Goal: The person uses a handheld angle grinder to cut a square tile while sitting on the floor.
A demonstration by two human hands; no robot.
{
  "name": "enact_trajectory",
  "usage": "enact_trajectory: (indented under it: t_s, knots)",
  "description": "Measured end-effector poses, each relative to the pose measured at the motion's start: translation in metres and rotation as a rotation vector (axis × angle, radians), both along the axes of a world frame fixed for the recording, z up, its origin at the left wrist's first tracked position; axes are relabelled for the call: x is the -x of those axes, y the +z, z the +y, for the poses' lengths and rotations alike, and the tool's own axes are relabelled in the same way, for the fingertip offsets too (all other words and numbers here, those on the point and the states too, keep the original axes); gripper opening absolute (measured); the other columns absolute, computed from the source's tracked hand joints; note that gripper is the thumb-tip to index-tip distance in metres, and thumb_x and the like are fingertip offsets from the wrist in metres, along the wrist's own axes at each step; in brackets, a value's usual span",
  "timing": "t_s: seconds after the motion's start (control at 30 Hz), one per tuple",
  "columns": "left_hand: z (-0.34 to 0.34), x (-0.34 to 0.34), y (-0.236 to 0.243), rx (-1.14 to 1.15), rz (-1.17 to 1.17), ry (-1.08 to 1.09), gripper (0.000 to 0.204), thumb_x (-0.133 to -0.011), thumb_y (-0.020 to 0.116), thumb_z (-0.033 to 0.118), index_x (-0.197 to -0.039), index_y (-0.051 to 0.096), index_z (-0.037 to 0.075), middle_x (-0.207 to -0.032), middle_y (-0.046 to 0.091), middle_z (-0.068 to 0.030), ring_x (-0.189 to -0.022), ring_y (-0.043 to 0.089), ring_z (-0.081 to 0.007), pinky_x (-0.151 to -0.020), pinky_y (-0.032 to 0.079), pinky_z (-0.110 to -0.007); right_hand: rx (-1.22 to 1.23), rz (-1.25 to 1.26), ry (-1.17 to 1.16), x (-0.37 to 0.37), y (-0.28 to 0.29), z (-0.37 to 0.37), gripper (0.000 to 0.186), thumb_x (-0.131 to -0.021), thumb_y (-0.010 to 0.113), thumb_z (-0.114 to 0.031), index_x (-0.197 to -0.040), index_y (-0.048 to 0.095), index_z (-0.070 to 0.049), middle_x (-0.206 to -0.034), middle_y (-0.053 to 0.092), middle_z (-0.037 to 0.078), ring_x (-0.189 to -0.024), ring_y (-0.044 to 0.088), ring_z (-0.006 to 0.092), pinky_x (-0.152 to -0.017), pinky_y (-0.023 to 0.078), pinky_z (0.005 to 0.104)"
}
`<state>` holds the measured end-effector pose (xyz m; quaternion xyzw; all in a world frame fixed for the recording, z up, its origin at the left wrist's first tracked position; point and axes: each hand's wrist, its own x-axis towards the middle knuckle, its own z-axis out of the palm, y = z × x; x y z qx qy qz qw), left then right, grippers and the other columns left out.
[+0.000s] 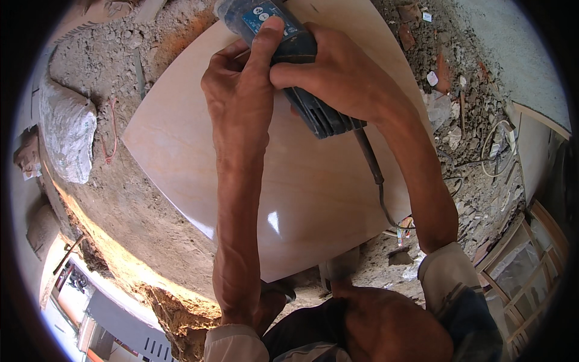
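My left hand [238, 87] grips the upper end of a dark angle grinder [319, 123], its thumb lying over the blue label and its fingers curled at the side. My right hand [322, 75] is closed round the grinder's body, thumb across it beside my left hand. A black power cord [379, 181] runs from the tool's lower end down over a glossy cream marbled tile [313, 193] beneath both hands. The grinder's front end reaches the top of the view; what it touches there is unclear.
Rubble and dusty ground [120, 211] surround the tile. A white sack [66, 130] lies at the left. A pale looped cable [485, 154] is at the right, with wooden frames [525, 268] below it. A ledge edge [108, 241] runs along the lower left. My bare knee [392, 326] is below.
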<state>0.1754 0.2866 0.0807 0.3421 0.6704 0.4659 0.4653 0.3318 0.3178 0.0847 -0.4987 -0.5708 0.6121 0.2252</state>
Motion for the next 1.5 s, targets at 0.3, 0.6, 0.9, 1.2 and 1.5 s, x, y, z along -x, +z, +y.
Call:
enact_trajectory:
  t_s: [0.3, 0.6, 0.9, 1.2, 1.5]
  knots:
    - [0.0, -0.003, 0.006, 0.03, -0.04, 0.039, 0.091, -0.089, 0.088, 0.055, -0.134, 0.067, -0.021, -0.123, 0.075, -0.0257, -0.118, 0.073, -0.0286, -0.11, 0.052, -0.036, -0.032, 0.049, -0.04, 0.003, 0.003, -0.002, 0.039, -0.089, 0.081, -0.021, -0.116, 0.071, 0.004, -0.094, 0.076, 0.01, -0.08, 0.074, 0.0164, -0.071, 0.06, 0.0329]
    - [-0.007, 0.012, 0.023, 0.009, 0.027, 0.004, 0.085, -0.093, 0.081, 0.062, -0.133, 0.071, -0.012, -0.121, 0.075, -0.0186, -0.122, 0.067, -0.0261, -0.116, 0.043, -0.037, -0.102, -0.053, -0.109, 0.024, 0.015, -0.013, 0.052, -0.081, 0.087, -0.025, -0.118, 0.067, 0.007, -0.098, 0.075, 0.013, -0.087, 0.073, 0.0207, -0.078, 0.058, 0.0364]
    - [0.0, 0.034, 0.016, -0.011, -0.171, -0.04, 0.084, -0.091, 0.094, 0.042, -0.137, 0.056, -0.016, -0.112, 0.079, -0.0169, -0.1, 0.074, -0.0163, -0.094, 0.057, -0.026, -0.078, -0.048, -0.204, 0.043, 0.006, -0.019, 0.071, -0.08, 0.084, -0.038, -0.121, 0.063, 0.016, -0.098, 0.077, 0.029, -0.087, 0.08, 0.0368, -0.077, 0.064, 0.0432]
    - [0.006, 0.044, 0.018, 0.025, -0.16, -0.083, 0.087, -0.09, 0.095, 0.039, -0.139, 0.053, -0.019, -0.109, 0.08, -0.016, -0.099, 0.075, -0.0152, -0.092, 0.056, -0.025, -0.07, -0.073, -0.211, 0.049, 0.009, -0.018, 0.071, -0.08, 0.084, -0.039, -0.119, 0.063, 0.016, -0.097, 0.077, 0.028, -0.087, 0.08, 0.0352, -0.077, 0.064, 0.042]
    - [0.005, 0.044, 0.012, -0.001, -0.186, -0.085, 0.087, -0.09, 0.095, 0.04, -0.139, 0.053, -0.02, -0.111, 0.08, -0.0166, -0.1, 0.075, -0.0157, -0.092, 0.057, -0.025, -0.077, -0.1, -0.192, 0.047, 0.009, -0.017, 0.069, -0.08, 0.085, -0.039, -0.117, 0.064, 0.016, -0.095, 0.078, 0.027, -0.085, 0.081, 0.0335, -0.075, 0.064, 0.0415]
